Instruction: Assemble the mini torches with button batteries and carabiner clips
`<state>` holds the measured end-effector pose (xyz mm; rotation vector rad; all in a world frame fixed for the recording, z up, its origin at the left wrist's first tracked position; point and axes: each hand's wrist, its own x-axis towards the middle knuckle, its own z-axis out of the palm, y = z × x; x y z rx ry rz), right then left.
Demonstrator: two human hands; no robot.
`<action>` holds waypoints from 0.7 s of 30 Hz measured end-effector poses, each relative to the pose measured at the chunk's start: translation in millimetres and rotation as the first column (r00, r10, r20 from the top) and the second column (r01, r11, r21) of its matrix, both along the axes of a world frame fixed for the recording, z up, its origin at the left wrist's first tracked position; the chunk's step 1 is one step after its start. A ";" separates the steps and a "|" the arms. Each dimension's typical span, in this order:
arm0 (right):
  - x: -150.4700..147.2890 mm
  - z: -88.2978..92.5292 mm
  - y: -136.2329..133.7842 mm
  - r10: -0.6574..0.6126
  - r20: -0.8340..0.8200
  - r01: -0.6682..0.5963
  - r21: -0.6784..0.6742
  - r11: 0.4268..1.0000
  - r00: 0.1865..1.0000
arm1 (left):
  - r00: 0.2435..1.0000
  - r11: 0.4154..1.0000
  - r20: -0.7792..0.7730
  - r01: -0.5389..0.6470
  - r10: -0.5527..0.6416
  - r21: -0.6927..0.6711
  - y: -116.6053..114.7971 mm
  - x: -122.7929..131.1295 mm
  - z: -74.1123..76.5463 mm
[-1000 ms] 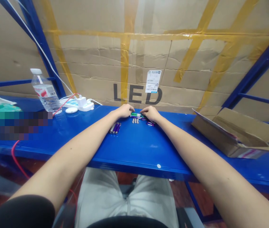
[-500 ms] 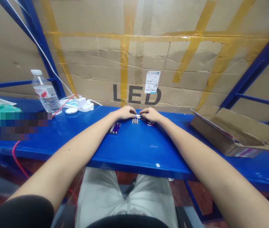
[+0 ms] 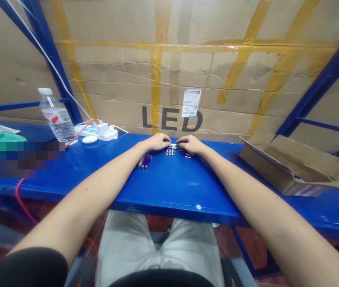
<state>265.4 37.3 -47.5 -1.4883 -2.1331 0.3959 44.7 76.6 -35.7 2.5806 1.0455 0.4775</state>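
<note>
My left hand [image 3: 158, 142] and my right hand [image 3: 191, 143] rest far out on the blue table [image 3: 175, 187], fingers curled and almost touching. Between their fingertips they pinch a small green and silver cylinder [image 3: 174, 146]. Just in front of it lies a cluster of small silver round pieces [image 3: 169, 152]. A few purple and silver cylinders [image 3: 144, 161] lie side by side below my left hand. More purple pieces [image 3: 188, 155] lie under my right hand.
A water bottle [image 3: 55, 117], a white power strip [image 3: 101, 132] with red and white cables and a white oval item [image 3: 89, 139] stand at the back left. An open cardboard box [image 3: 295, 166] lies at the right. A big taped carton marked LED [image 3: 172, 71] walls the back.
My two hands have drawn closer together over the small green cylinder, hiding more of it. Everything else has kept its place.
</note>
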 end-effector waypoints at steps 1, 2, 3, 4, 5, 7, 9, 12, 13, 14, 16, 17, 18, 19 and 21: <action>0.3 -0.5 0.9 0.000 0.002 0.000 0.005 1.000 1.000 | 1.000 1.000 -0.003 -0.006 0.006 0.001 0.6 0.0 -0.2; 0.6 -1.0 1.9 0.000 0.004 0.000 0.010 1.000 1.000 | 1.000 1.000 -0.005 -0.014 0.014 0.002 1.0 0.0 -0.3; 0.8 -1.5 2.9 -0.002 0.006 0.002 0.015 1.000 1.000 | 1.000 1.000 -0.008 -0.023 0.023 0.002 1.5 -0.1 -0.3; 1.1 -2.0 3.8 -0.008 0.007 0.008 0.021 1.000 1.000 | 0.999 1.000 -0.010 -0.031 0.031 0.001 1.9 -0.1 -0.3; 1.3 -2.5 4.5 -0.016 0.008 0.016 0.026 1.000 1.000 | 0.999 0.999 -0.011 -0.040 0.040 0.002 2.4 -0.4 -0.3; 2.4 -2.9 5.0 -0.037 0.012 0.037 0.041 0.999 0.999 | 0.999 0.999 -0.015 -0.052 0.052 0.010 3.5 -2.0 0.5; 4.1 -2.2 3.7 -0.064 0.015 0.063 0.064 0.996 0.998 | 0.998 0.998 -0.018 -0.056 0.057 0.034 5.0 -6.5 3.2; 4.8 2.1 -3.4 -0.090 0.027 0.086 0.137 0.987 0.996 | 0.998 0.997 -0.038 -0.056 0.057 0.046 6.8 -20.9 13.7; 2.8 4.5 -7.6 -0.085 0.032 0.078 0.171 0.982 0.996 | 0.996 0.998 -0.069 -0.051 0.053 0.022 6.8 -27.5 19.1; -1.0 7.3 -12.9 -0.070 0.035 0.062 0.205 0.977 0.997 | 0.993 0.999 -0.108 -0.049 0.047 -0.011 6.3 -34.6 25.2; -15.2 13.7 -27.2 0.007 0.040 -0.017 0.269 0.963 0.999 | 0.978 0.993 -0.211 -0.032 0.007 -0.115 3.5 -48.3 38.3; -25.4 16.8 -35.9 0.079 0.056 -0.092 0.289 0.953 0.995 | 0.963 0.985 -0.268 -0.015 -0.032 -0.172 1.2 -54.1 44.6; -37.2 19.7 -45.2 0.161 0.067 -0.174 0.304 0.937 0.985 | 0.949 0.976 -0.305 0.013 -0.080 -0.217 -1.6 -58.6 50.2; -49.8 21.9 -54.7 0.253 0.092 -0.269 0.299 0.916 0.963 | 0.937 0.965 -0.328 0.030 -0.118 -0.262 -4.6 -61.7 54.9; -73.8 24.1 -72.0 0.402 0.158 -0.432 0.296 0.852 0.902 | 0.918 0.943 -0.355 0.056 -0.177 -0.327 -10.5 -63.9 61.0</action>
